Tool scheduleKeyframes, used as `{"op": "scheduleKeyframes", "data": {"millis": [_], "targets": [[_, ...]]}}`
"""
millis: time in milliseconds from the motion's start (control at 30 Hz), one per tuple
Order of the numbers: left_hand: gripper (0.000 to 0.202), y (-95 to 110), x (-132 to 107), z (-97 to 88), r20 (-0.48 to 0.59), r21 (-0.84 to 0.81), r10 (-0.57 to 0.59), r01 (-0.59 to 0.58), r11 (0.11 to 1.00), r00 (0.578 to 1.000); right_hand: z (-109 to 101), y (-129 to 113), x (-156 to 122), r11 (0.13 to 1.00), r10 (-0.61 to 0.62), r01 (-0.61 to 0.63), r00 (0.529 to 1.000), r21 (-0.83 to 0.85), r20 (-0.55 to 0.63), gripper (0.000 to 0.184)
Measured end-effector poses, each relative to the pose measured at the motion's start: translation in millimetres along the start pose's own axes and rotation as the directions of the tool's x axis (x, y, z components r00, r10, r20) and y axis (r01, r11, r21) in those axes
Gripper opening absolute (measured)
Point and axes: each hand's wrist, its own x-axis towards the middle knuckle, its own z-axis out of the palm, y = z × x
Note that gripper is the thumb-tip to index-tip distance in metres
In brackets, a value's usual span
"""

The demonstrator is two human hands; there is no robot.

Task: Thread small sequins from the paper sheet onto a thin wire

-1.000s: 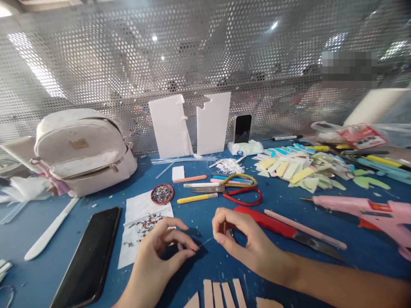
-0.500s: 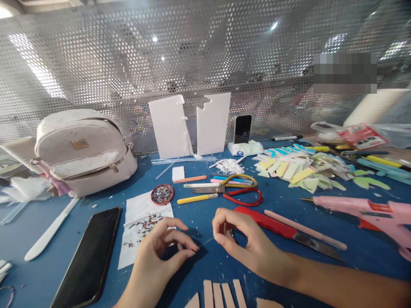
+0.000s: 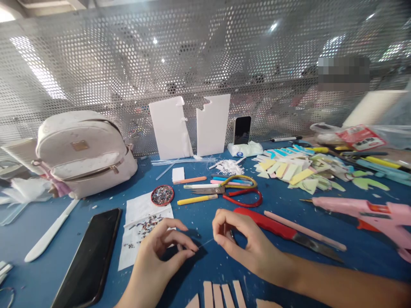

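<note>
A thin, pale thread [image 3: 205, 244] runs between my two hands just above the blue table. Its left end is pinched between the thumb and fingers of my left hand [image 3: 167, 248]. My right hand [image 3: 239, 241] has its thumb and index finger closed on the other end. Left of my left hand lies a white paper [image 3: 131, 226] scattered with small dark and coloured bits. On its upper edge stands a red-rimmed round dish [image 3: 162, 195] full of similar bits. Pinkish flat strips [image 3: 227, 295] lie at the front edge of the view.
Scissors [image 3: 239, 190] and markers [image 3: 197, 199] lie beyond my hands. On the right are a red-handled knife [image 3: 282, 229], a pink glue gun [image 3: 362, 209] and paper scraps [image 3: 298, 167]. A black phone [image 3: 88, 256] and a white backpack [image 3: 83, 154] occupy the left.
</note>
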Motion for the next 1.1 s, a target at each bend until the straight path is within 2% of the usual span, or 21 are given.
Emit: {"op": "scheduleKeyframes", "data": {"millis": [1100], "targets": [[0.026,-1.4,-0.6,-0.4,-0.003,0.006,0.017,-0.017,1.000,1.000,1.3,-4.1,1.6,0.999,-0.028,0.028,0.999,-0.038,-0.022,0.012]]}}
